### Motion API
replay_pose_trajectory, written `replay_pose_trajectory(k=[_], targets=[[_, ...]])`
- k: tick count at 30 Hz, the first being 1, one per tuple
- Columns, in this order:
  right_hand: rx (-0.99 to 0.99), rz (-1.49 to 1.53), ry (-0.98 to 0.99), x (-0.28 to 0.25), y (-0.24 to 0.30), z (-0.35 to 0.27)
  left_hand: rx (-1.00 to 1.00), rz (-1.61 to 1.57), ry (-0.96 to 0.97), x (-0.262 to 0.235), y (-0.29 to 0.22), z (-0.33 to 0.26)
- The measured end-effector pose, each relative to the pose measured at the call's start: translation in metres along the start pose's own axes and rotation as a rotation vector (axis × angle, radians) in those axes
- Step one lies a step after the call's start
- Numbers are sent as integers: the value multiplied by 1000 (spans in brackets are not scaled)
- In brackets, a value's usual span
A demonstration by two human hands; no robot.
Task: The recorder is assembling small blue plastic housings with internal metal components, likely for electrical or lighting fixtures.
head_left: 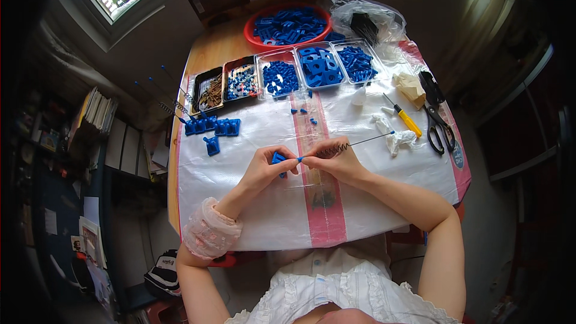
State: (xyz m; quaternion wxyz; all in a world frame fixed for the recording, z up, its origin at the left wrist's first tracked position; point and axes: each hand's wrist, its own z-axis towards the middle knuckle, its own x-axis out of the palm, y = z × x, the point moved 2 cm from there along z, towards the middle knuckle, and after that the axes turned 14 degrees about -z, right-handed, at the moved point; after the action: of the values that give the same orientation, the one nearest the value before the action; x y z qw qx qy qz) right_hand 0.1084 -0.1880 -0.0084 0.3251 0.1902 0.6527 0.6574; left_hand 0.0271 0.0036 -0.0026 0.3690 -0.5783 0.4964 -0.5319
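While the left hand (273,165) pinches a blue piece (278,158), the right hand (337,161) pinches a coiled wire (344,147) above the near worktop (264,219).

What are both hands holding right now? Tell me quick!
Left hand: closed, holding a blue plastic piece.
Right hand: closed, holding a dark coiled wire.

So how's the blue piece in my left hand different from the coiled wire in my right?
The blue piece looks chunky; the coiled wire is long and thin. The visible blue piece is all blue, while the coiled wire is mostly dark. Your left hand partly hides the blue piece, but the coiled wire sticks well out past your right hand. Both are held.
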Motion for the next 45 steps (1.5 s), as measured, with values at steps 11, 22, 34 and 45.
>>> replay_pose_trajectory(k=[11, 22, 34, 45], targets=[[-13, -18, 3, -4, 3, 3, 59, -47, 6, -1, 5, 2], [32, 100, 40, -4, -6, 1, 584, 500, -17, 11, -17, -6], [55, 285, 71, -12, -12, 1, 752, 732, -52, 29, -39, -7], [115, 310, 25, -20, -7, 5, 733, 567, -76, 28, -33, 7]])
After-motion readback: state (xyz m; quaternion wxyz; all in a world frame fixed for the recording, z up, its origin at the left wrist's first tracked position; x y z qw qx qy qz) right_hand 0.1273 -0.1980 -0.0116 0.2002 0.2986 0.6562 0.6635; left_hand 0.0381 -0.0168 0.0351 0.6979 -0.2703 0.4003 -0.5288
